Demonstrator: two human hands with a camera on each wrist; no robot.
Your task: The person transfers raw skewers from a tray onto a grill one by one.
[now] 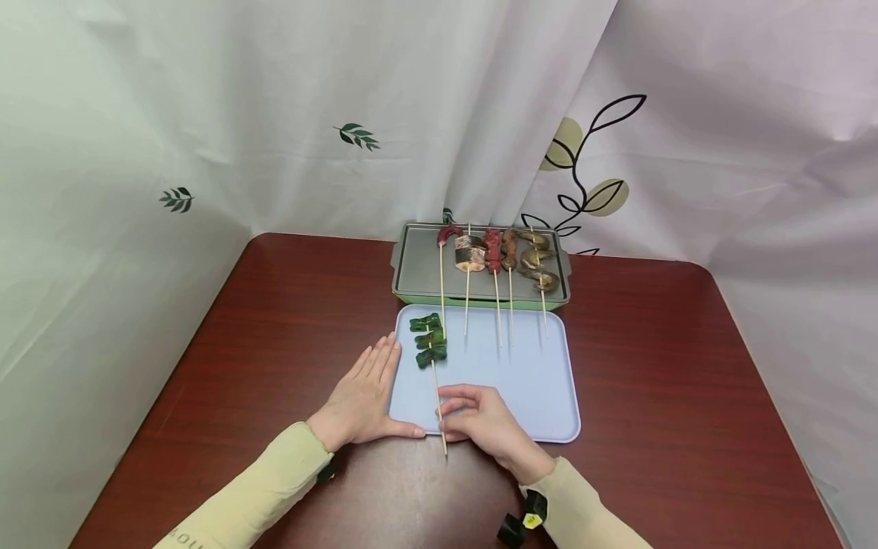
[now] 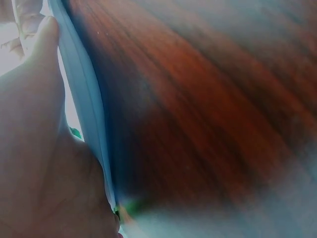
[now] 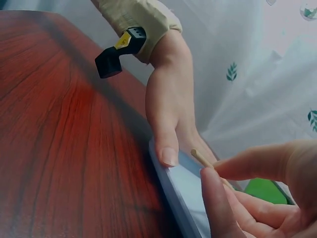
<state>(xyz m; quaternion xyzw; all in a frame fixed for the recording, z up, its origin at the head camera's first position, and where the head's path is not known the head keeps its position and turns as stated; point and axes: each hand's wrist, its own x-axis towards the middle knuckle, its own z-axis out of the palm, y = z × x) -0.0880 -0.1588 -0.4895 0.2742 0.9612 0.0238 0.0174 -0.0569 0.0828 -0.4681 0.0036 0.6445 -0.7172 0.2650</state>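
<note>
My right hand [image 1: 480, 415] pinches the lower stick of a skewer of green vegetable pieces [image 1: 430, 341] between thumb and fingers. The green pieces lie over the left part of a pale blue tray [image 1: 521, 381], and the stick's end reaches past its front edge. In the right wrist view the stick tip [image 3: 200, 157] pokes out between thumb and forefinger. My left hand [image 1: 363, 400] rests with straight fingers along the tray's left edge, its thumb at the front rim. The left wrist view shows that thumb [image 2: 47, 37] against the tray wall [image 2: 81, 74].
Behind the tray stands a grey grill pan [image 1: 418, 267] with a green base. Several skewers lie on it, among them a dark red curled one [image 1: 449, 232], a black-and-white chunk [image 1: 469, 253] and brownish pieces [image 1: 538, 259]; their sticks overhang the tray. White curtains border the brown table [image 1: 652, 366].
</note>
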